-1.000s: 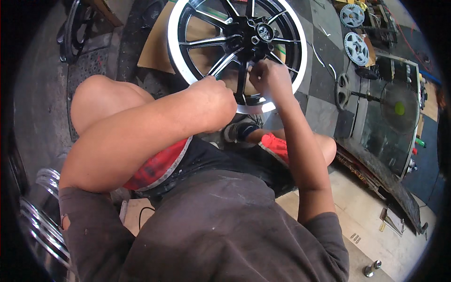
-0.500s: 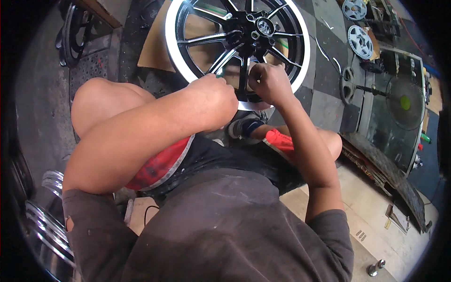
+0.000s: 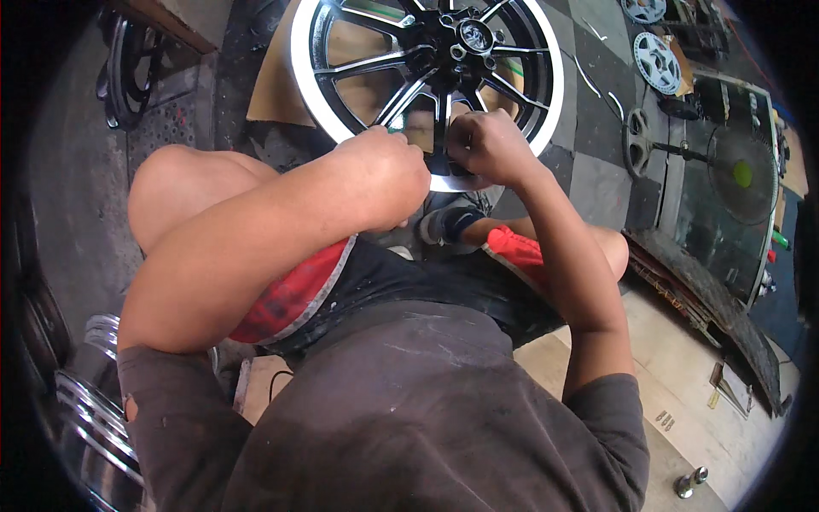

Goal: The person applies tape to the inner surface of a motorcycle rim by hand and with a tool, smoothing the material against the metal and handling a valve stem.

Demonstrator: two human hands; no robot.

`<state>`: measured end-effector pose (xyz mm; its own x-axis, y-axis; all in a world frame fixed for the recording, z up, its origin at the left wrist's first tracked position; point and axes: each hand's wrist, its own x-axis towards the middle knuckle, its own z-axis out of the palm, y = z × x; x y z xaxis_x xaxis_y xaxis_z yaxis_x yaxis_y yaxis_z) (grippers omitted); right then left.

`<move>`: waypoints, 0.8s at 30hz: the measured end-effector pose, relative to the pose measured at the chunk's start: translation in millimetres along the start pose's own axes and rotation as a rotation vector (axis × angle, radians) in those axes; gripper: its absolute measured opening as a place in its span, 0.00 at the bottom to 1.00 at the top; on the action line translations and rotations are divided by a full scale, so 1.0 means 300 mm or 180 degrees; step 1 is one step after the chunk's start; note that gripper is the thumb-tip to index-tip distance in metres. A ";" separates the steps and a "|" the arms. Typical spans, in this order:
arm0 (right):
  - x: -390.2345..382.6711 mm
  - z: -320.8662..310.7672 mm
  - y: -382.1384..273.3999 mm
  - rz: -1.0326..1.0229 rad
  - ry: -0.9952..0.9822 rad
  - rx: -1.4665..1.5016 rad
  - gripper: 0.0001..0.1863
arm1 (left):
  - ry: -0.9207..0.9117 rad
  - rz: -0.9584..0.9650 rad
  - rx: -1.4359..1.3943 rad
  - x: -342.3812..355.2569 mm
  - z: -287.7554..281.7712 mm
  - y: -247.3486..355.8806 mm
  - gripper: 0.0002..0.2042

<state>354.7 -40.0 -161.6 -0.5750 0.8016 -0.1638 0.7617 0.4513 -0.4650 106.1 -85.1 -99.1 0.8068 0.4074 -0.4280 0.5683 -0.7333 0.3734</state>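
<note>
A motorcycle wheel (image 3: 426,72) with black spokes, bright cut edges and a silver rim lies in front of me, partly cut off by the upper edge. My left hand (image 3: 388,171) is closed at the near left part of the rim. Any object in its grip is hidden behind the knuckles. My right hand (image 3: 488,147) has its fingers curled together beside a near spoke; its fingertips are in shadow, so what they hold does not show. Between the hands, a small tan patch (image 3: 420,139) and a bit of green show through the spokes; I cannot make out what they are.
Brown cardboard (image 3: 271,92) lies under the wheel. Pale blue discs (image 3: 656,64), a fan (image 3: 740,175) and a glass-fronted panel (image 3: 712,205) stand at right. Chrome rims (image 3: 98,427) are stacked at lower left. A small metal part (image 3: 687,485) sits at lower right.
The whole view has shifted slightly, moving the wheel a little up and left. My right hand has moved slightly left in the picture; both hands remain closed at the near spokes.
</note>
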 end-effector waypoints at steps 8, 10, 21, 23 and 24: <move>-0.018 -0.027 -0.009 -0.0092 -0.0814 -0.0187 0.10 | 0.0034 -0.0012 -0.0046 -0.004 0.001 -0.001 0.15; -0.032 -0.036 0.002 -0.0146 -0.0916 -0.0065 0.10 | 0.0043 -0.0003 -0.0018 -0.005 0.003 -0.002 0.15; -0.013 -0.029 -0.027 0.0483 -0.1017 0.0071 0.11 | -0.0019 -0.0006 -0.0213 0.004 -0.008 -0.003 0.20; -0.038 -0.027 -0.023 0.0219 -0.0944 0.0138 0.11 | -0.0070 -0.0083 -0.0040 0.007 -0.009 0.001 0.16; -0.056 -0.027 -0.025 0.0224 -0.0946 0.0137 0.11 | -0.0070 -0.0078 -0.0042 0.008 -0.007 0.000 0.16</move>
<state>361.0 -53.6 -148.2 -0.5883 0.6776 -0.4413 0.7930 0.3766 -0.4789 108.3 -82.9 -98.5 0.7889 0.4129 -0.4552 0.5901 -0.7158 0.3734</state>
